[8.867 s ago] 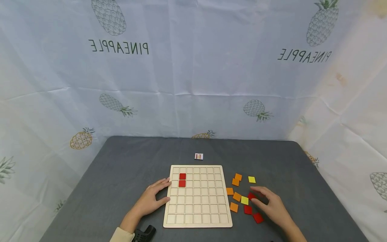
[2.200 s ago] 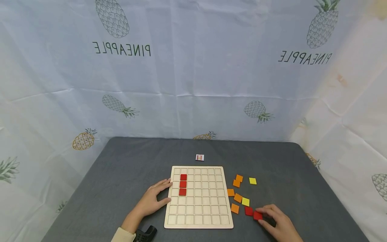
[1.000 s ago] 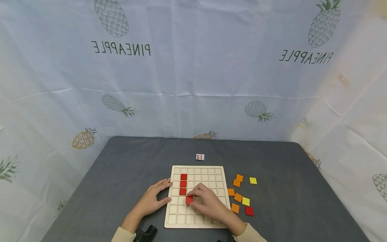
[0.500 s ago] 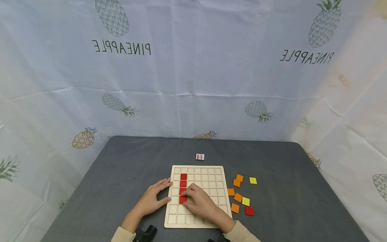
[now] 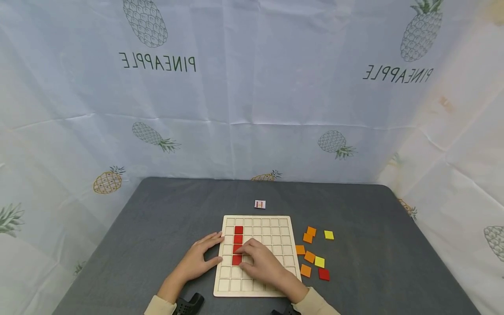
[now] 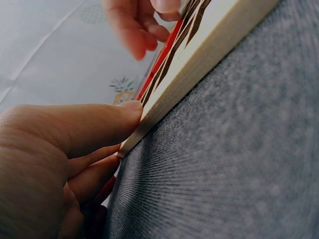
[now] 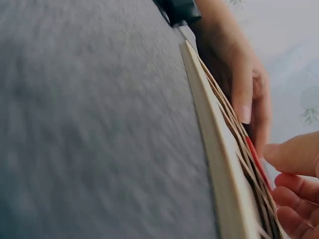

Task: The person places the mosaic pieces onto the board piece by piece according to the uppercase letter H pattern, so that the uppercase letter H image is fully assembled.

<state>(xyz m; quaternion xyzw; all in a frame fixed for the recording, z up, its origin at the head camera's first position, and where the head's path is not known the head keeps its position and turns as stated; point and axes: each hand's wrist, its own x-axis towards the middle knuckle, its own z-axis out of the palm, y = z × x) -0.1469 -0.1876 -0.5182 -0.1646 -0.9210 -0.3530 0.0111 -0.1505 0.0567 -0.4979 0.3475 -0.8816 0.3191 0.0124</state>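
Note:
On the grey table lies a pale wooden grid board [image 5: 271, 262]. A column of red tiles sits in its cells toward the left, the lowest red tile [image 5: 236, 260] nearest my right hand. The right hand [image 5: 261, 262] hovers over the board, thumb and index fingertips just beside that tile; both wrist views show a slight gap to it. My left hand [image 5: 198, 258] rests against the board's left edge, fingers fairly straight, and the left wrist view shows the thumb [image 6: 114, 119] touching the rim. The right hand hides several cells.
Right of the board lie several orange tiles [image 5: 305, 270], two yellow tiles [image 5: 328, 235] and one red tile [image 5: 324, 274]. A small patterned card [image 5: 260, 204] lies beyond the board. A pineapple-print cloth [image 5: 252, 96] hangs behind the table.
My right hand has carried red tiles from the right-hand pile to the board, and the red column has grown downward. The latest tile moved left into line. The left hand has stayed in place.

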